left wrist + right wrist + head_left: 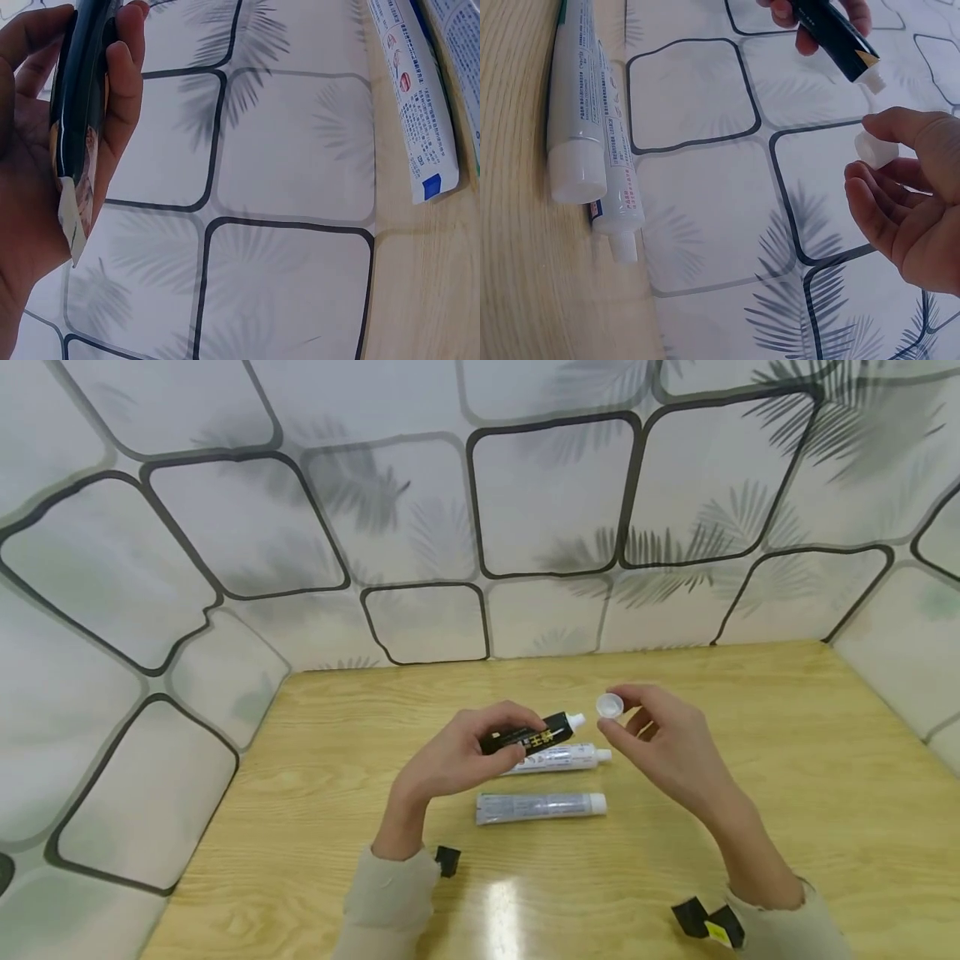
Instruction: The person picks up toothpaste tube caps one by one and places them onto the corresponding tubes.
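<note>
My left hand [453,756] grips a black toothpaste tube [557,732] with yellow lettering, its bare white nozzle pointing right. In the left wrist view, fingers and thumb wrap the tube [79,105], and its flat crimped end sticks out below the palm. A round white cap [610,706] is pinched between thumb and fingertips of my right hand [675,747], its hollow side showing in the head view. Cap [875,151] and nozzle [872,78] are a short gap apart. Below the left hand, a white tube [558,758] with a narrow white tip lies partly covered.
Nearer to me on the wooden table [300,827] lies a silvery-white tube [532,807] with a wide white cap, parallel to the other white one. A patterned wall covering [555,502] rises behind the table and at both sides. Small black pieces [447,861] show by both sleeves.
</note>
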Demonstrator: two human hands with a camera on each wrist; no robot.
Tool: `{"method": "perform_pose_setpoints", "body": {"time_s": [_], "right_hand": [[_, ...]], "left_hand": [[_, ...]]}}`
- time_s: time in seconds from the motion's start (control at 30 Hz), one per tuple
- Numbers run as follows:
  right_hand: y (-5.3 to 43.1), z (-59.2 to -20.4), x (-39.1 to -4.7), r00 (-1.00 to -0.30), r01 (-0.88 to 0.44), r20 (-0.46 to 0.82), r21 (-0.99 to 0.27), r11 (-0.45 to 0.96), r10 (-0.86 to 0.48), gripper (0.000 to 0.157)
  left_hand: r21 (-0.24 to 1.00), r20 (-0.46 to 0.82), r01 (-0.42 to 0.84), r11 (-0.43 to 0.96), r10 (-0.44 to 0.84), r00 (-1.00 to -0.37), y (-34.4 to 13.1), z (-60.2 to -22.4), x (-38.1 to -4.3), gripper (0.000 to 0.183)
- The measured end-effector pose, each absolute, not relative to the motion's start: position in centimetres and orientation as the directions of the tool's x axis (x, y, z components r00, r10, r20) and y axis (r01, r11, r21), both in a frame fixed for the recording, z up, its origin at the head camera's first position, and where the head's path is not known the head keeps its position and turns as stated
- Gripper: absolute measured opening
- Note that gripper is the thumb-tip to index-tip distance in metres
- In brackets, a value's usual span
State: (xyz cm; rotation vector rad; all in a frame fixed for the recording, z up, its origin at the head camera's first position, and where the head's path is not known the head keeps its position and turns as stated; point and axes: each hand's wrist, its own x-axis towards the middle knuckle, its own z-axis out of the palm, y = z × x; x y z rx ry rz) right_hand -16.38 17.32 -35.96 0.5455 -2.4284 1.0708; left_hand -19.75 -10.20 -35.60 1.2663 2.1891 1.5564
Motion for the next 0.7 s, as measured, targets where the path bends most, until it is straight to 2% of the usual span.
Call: {"method": "perform_pose_setpoints", "body": {"time_s": [0.17,0.33,0.7], "right_hand": [[16.9,-35.7,-16.2,-0.754,-0.598,0.621,-0.512,0.617,-0.214,0.039],[16.6,-35.4,-15.8,-0.707,-0.652,0.659,-0.465,0.599,-0.257,0.042],[16.6,-35.0,-15.0,-0.699,-0.681,0.626,-0.436,0.589,-0.345,0.051]], "left_hand": [[0.832,0.348,0.551,0.058,0.719,-0.601,-10.3,-35.4,-19.7,0.028],[0.833,0.356,0.552,0.044,0.721,-0.594,-10.3,-35.3,-19.6,0.028],[0.844,0.344,0.535,0.039,0.727,-0.595,-10.1,-35.1,-19.3,0.029]]}}
